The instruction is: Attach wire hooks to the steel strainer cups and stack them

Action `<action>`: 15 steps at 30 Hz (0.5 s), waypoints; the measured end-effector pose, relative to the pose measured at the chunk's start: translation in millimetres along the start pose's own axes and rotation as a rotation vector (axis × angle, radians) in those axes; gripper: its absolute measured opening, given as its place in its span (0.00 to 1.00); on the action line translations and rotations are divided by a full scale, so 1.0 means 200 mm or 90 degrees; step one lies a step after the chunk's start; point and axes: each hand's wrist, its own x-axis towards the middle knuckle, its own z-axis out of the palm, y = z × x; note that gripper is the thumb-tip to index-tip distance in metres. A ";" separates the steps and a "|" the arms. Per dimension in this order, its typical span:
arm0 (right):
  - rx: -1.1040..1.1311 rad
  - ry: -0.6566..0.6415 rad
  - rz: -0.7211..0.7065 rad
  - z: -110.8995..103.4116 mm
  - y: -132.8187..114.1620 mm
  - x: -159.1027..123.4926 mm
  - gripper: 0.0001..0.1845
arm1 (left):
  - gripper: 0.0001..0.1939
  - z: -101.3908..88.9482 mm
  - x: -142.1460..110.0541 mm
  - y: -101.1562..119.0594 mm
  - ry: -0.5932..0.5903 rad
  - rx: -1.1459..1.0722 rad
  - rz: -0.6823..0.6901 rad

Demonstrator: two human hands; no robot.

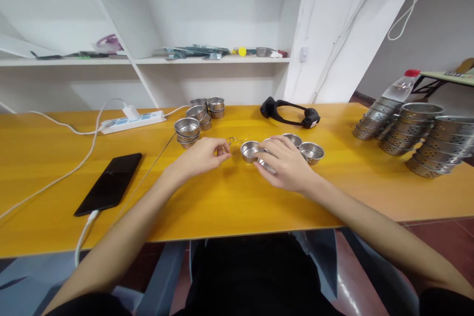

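Note:
My left hand is just above the table, left of a group of small perforated metal cups. Its fingers are curled and thumb and fingertips meet; whatever is between them is too small to make out. Thin bent wire pieces lie right behind its fingertips. My right hand reaches over the group, thumb and fingers around a perforated metal cup that it partly hides. Around it stand another cup on the left, one behind and one on the right.
Stacked cups stand at the back left. Taller leaning cup stacks and a red-capped bottle occupy the right end. A black headset-like band lies behind the cups. On the left are a black phone, its cable and a power strip.

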 end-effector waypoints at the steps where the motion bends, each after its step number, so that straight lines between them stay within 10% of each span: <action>1: -0.015 -0.046 0.016 0.02 -0.03 0.03 0.12 | 0.09 0.00 0.00 -0.03 -0.035 0.002 -0.003; 7: -0.075 -0.265 0.182 0.15 -0.11 0.10 0.13 | 0.09 0.08 0.03 -0.04 -0.078 0.011 0.043; 15: -0.076 -0.264 0.084 0.21 0.03 0.03 0.14 | 0.11 0.20 0.08 -0.05 -0.013 0.131 0.156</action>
